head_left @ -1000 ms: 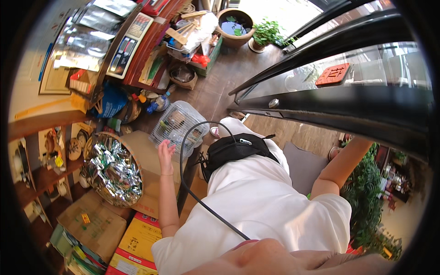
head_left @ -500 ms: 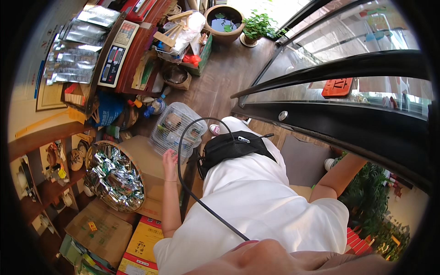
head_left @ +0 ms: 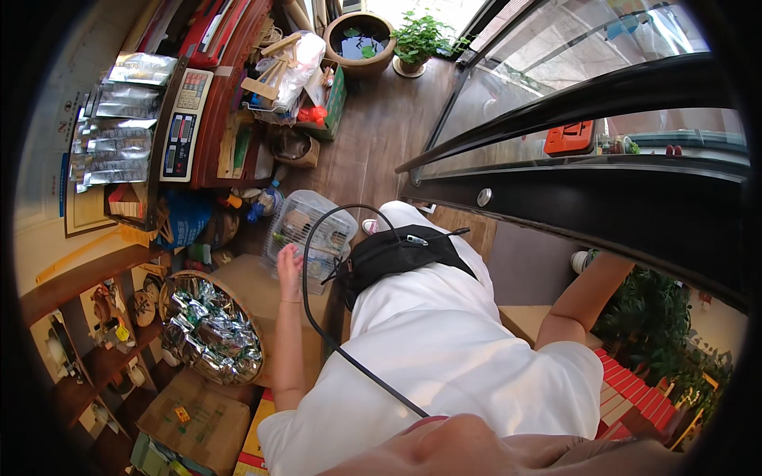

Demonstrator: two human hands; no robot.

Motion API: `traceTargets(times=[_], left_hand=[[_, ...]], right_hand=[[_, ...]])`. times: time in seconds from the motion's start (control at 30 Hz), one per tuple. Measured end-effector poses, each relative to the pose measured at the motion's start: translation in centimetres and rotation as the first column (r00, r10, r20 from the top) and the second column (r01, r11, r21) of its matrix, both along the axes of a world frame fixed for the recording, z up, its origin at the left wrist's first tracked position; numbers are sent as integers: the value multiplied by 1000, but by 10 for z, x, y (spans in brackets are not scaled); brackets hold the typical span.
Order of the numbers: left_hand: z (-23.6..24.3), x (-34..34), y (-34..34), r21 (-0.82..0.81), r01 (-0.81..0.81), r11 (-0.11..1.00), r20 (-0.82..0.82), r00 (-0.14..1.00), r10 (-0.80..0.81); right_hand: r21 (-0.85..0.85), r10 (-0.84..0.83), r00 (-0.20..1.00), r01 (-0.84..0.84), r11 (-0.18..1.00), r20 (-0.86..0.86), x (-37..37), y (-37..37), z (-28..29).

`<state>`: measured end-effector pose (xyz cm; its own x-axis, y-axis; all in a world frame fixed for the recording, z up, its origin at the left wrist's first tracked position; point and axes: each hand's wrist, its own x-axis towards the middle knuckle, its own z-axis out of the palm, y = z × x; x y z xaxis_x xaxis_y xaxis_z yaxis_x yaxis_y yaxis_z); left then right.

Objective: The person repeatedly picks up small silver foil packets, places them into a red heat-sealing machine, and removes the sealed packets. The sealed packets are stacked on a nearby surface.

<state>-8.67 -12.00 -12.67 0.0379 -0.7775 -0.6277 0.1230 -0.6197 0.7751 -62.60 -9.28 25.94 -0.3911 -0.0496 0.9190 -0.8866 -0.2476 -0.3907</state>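
Note:
My left hand [head_left: 287,267] is raised with loosely curled, parted fingers, nothing visible in it, beside a wire cage with clear plastic sides [head_left: 309,234] and a black cable [head_left: 309,309]. My right forearm [head_left: 579,305] reaches up to the black-framed glass door [head_left: 603,190], whose lower edge hides that hand. The door has a red sign [head_left: 570,136] and a round metal fitting [head_left: 484,197]. A black waist bag [head_left: 397,258] rests on my white clothing.
At left are a foil-filled basket [head_left: 210,325], cardboard boxes [head_left: 194,416], wooden shelves [head_left: 55,309], a scale [head_left: 181,127] and silver packets [head_left: 127,139]. A water pot [head_left: 357,59] and potted plant [head_left: 417,44] stand ahead, foliage [head_left: 651,321] and red stacked items [head_left: 635,393] at right.
The view has rotated slightly, shifting the left-side objects and bringing more red items into view at lower right. My left hand stays raised; my right arm still reaches to the door.

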Motion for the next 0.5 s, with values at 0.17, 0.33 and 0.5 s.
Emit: traceTargets(times=[0.17,0.33,0.5], left_hand=[[11,-8,-7,-1,-41,999,-6,999,41],[8,-7,-12,51,-16,999,27,1000,14],[11,-20,-20,28,-24,999,3,1000,24]], right_hand=[[-142,-120,966,89,986,-227,29,20,11],[-53,35,936,-57,997,-349,73,18,-6],[-9,-14,945,12,1000,-327,88,4,-1]])
